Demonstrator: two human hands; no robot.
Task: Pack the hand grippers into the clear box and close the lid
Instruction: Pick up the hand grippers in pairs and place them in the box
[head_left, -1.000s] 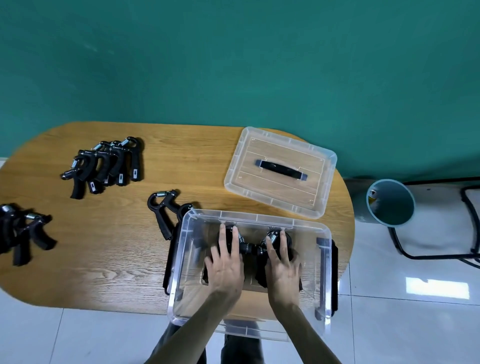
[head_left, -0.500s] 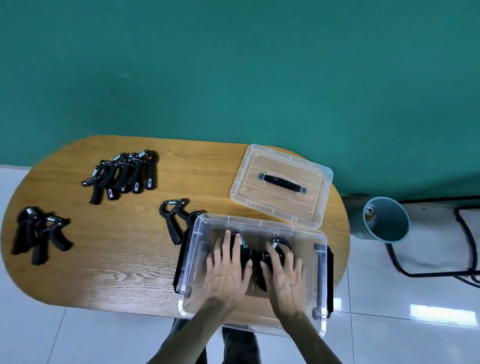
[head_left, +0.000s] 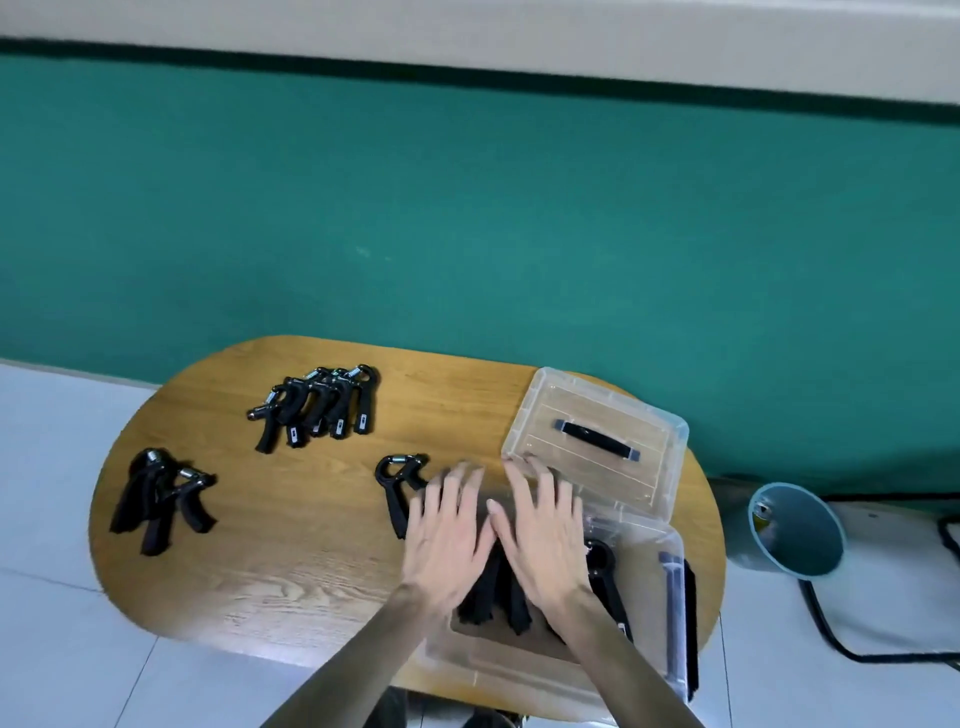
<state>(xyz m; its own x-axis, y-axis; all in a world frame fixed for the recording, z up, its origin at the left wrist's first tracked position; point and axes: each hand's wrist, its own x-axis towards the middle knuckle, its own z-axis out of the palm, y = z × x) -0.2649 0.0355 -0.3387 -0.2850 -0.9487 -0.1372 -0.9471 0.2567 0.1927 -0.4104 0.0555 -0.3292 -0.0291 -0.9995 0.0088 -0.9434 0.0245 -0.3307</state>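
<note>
Lifting out of the clear box (head_left: 649, 649), the left hand (head_left: 447, 535) and right hand (head_left: 545, 530) now hover over its far rim with fingers spread and released, where half a second ago they pressed flat on the packed hand grippers (head_left: 602, 577) inside. Those grippers lie uncovered in the box at 5 o'clock on the wooden table (head_left: 291, 582). One loose gripper (head_left: 396, 483) sits just beside the box's left wall. A cluster (head_left: 322, 405) waits at 11 o'clock, another pile (head_left: 156, 499) at 9 o'clock. The lid (head_left: 597, 441) rests at 2 o'clock, unmoved.
</note>
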